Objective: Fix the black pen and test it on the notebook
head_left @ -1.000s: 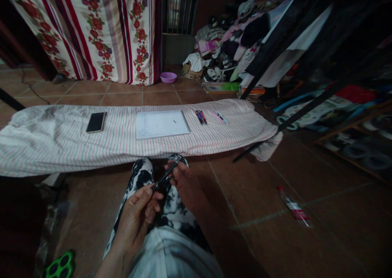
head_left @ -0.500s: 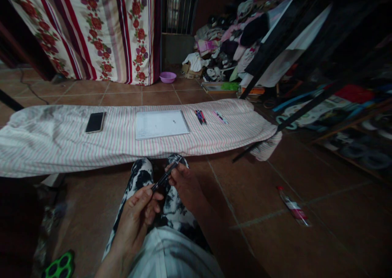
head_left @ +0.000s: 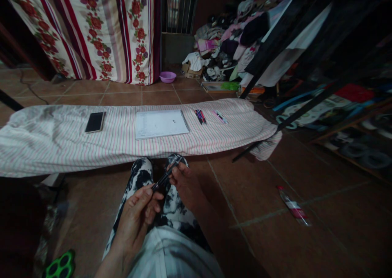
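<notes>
A dark pen (head_left: 166,174) is held between both hands above my lap. My left hand (head_left: 137,212) pinches its near end with thumb and fingers closed. My right hand (head_left: 185,184) grips the far end, fingers curled. Beyond my knees lies a long striped cloth-covered board (head_left: 61,143). On it sit a spiral notebook (head_left: 161,124) in the middle, a dark phone (head_left: 95,122) to the left, and several pens (head_left: 200,116) to the right.
A plastic bottle (head_left: 293,207) lies on the tiled floor at right. A green object (head_left: 59,265) sits at bottom left. A floral curtain (head_left: 92,28) hangs behind, with a purple bowl (head_left: 168,77) and a clothes pile (head_left: 232,41) beyond. Dark slanted bars (head_left: 306,106) cross the right side.
Both hands keep their hold on the pen almost without moving; the view has shifted very slightly.
</notes>
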`<action>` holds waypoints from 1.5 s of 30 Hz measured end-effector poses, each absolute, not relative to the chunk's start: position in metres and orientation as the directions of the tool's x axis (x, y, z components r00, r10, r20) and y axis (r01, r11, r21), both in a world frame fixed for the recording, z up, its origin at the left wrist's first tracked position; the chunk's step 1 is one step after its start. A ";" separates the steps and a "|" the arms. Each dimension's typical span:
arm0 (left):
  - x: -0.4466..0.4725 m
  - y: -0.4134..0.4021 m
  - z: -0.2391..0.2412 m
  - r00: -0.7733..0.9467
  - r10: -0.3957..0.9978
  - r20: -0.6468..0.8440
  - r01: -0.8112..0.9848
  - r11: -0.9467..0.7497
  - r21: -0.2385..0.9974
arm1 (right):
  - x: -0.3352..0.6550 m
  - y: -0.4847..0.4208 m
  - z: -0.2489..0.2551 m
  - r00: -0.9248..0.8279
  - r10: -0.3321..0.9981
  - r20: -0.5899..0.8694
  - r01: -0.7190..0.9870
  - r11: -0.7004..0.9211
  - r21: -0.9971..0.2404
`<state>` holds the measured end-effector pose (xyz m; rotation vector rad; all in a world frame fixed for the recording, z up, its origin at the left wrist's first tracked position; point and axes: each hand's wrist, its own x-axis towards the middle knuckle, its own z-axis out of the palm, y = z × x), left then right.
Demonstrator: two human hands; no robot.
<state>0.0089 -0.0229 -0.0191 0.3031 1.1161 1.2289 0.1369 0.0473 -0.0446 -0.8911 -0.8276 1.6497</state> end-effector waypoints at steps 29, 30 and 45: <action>0.009 -0.022 -0.019 -0.074 0.858 -0.508 -0.591 0.373 0.715 | 0.137 0.049 -0.044 -0.203 0.967 -0.154 -0.479 -0.235 -0.846; 0.009 -0.022 -0.020 -0.073 0.855 -0.514 -0.590 0.379 0.713 | 0.136 0.049 -0.045 -0.200 0.969 -0.144 -0.474 -0.224 -0.852; 0.009 -0.022 -0.019 -0.078 0.854 -0.514 -0.607 0.369 0.704 | 0.138 0.050 -0.050 -0.220 0.968 -0.120 -0.445 -0.209 -0.871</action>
